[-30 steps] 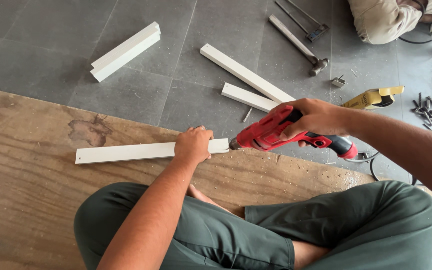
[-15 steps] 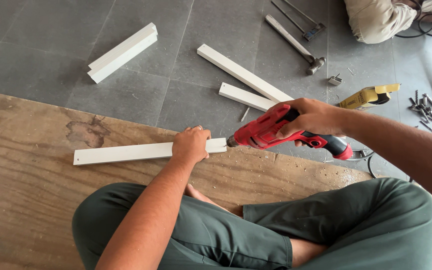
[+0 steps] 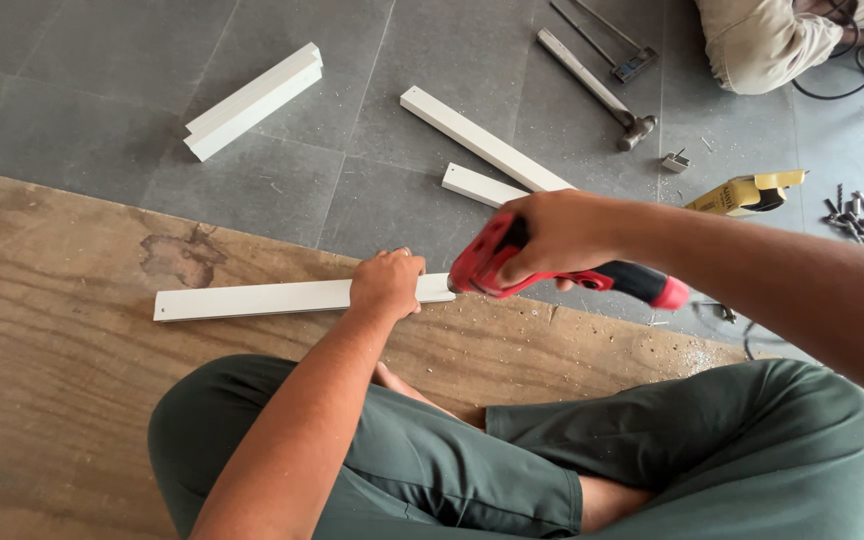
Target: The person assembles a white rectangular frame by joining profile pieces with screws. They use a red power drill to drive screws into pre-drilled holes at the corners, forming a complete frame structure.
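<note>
Red drill [image 3: 552, 275] in right hand [image 3: 562, 232], nose at white strip [image 3: 272, 298]

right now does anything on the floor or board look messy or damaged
Yes: the plywood board has a dark stain above the white strip, sawdust lies by the right knee, and loose screws are scattered at far right.

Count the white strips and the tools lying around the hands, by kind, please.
White strips: 4 (one under the left hand at, a stacked-looking one at, a long one, a short one)
Red power drill in the right hand: 1
Hammers: 2 ()
Yellow tool: 1
Total: 8
</note>
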